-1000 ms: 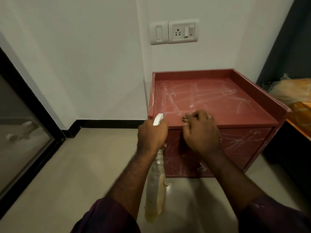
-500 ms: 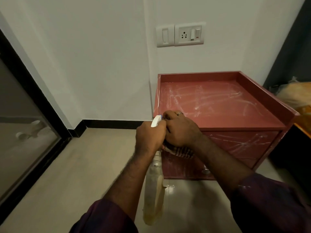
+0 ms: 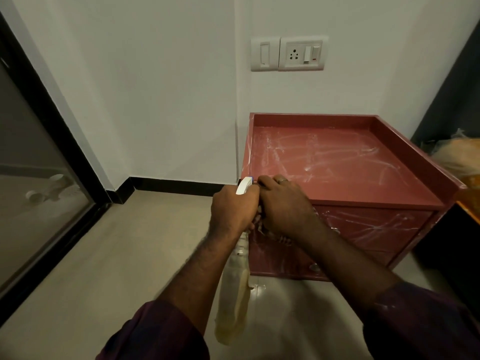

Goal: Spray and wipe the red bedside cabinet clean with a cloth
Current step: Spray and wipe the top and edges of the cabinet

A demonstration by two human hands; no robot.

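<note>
Right hand (image 3: 283, 206), clutching the cloth (image 3: 281, 239), has slid along the cabinet (image 3: 363, 178) edge to touch the left hand (image 3: 231, 209), which grips the bottle (image 3: 233, 294); the wipe now reaches the corner.

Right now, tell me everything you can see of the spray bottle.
The spray bottle has a white trigger head with a blue tip, pointing toward the near left corner of the red cabinet. Its clear plastic body hangs down and looks yellowish in its lower part. The left hand grips it round the neck, hiding that part. The right hand, holding a cloth, sits close beside the head.
</note>
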